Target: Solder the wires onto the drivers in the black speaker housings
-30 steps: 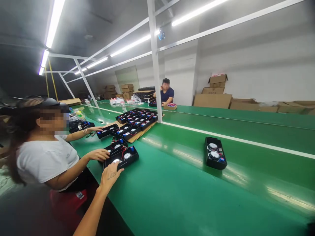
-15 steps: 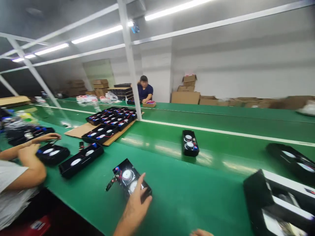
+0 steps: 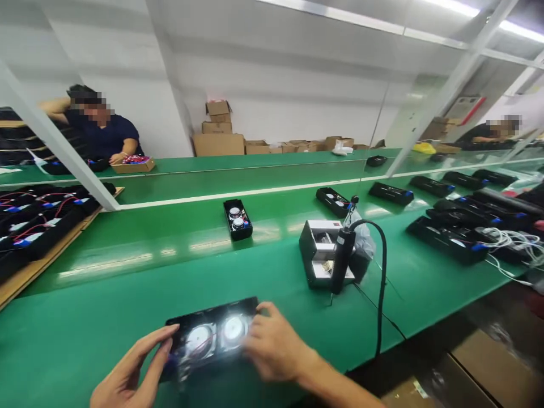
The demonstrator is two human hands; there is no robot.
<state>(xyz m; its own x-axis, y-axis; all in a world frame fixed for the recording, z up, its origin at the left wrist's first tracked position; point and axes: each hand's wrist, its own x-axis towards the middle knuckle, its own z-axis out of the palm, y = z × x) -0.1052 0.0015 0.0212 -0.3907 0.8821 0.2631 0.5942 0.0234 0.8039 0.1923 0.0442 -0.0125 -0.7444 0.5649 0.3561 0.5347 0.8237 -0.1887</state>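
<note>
A black speaker housing [image 3: 212, 335] with two round silver drivers lies on the green belt [image 3: 127, 294] right in front of me. My left hand [image 3: 131, 371] grips its left end, fingers curled at the edge. My right hand [image 3: 276, 348] holds its right end, fingers bent over the housing. An electric screwdriver [image 3: 342, 258] with a black cable leans against a small black-and-white box [image 3: 317, 252] just right of the housing.
Another speaker housing [image 3: 238, 219] sits farther along the belt. Several more line the right side [image 3: 446, 241] and a board at the left [image 3: 38, 226]. A person in dark blue sits across at the left [image 3: 102, 136], another at the far right [image 3: 488, 133]. Cardboard boxes [image 3: 219, 139] stand by the wall.
My view has swung right, away from the co-worker at my left. The housing has come to the belt in front of me, and both hands now hold it instead of one.
</note>
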